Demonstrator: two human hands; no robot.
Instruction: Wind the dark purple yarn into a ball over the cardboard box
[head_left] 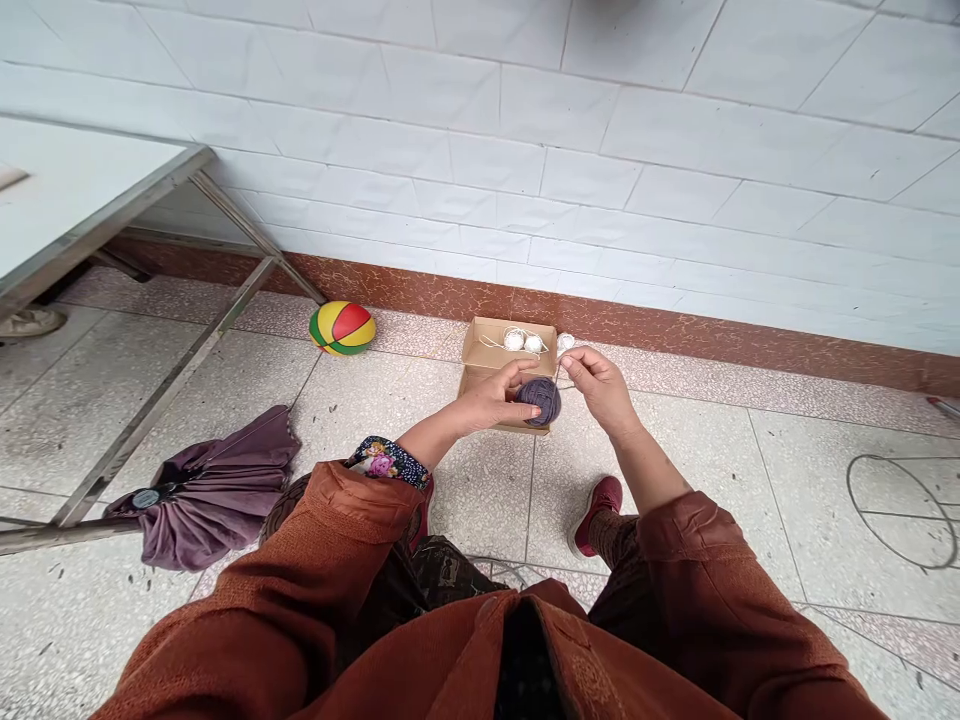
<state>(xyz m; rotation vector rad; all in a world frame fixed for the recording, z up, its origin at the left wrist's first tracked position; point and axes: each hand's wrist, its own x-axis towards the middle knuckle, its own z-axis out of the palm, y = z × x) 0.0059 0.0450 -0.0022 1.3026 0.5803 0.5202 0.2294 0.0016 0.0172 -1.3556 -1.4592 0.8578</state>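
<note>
A dark purple-grey ball of yarn (541,401) is held in my left hand (489,400), the thumb across its near side and the fingers curved over its far side. To its right, my right hand (602,388) is closed in a pinch on a strand that appears to be the yarn's end. Beneath and behind my hands lies an open cardboard box (475,352), partly covered by the left hand and the ball. Small white balls of yarn (514,340) with loose ends rest in its far half. Another white ball (565,342) sits just outside the box's right edge.
A yellow, red and green ball (343,328) is on the floor by the wall. At left stand a metal-framed table (112,190) and a folded purple umbrella (225,485). A wire ring frame (904,512) lies at right. My red shoes (596,513) flank the space below the box.
</note>
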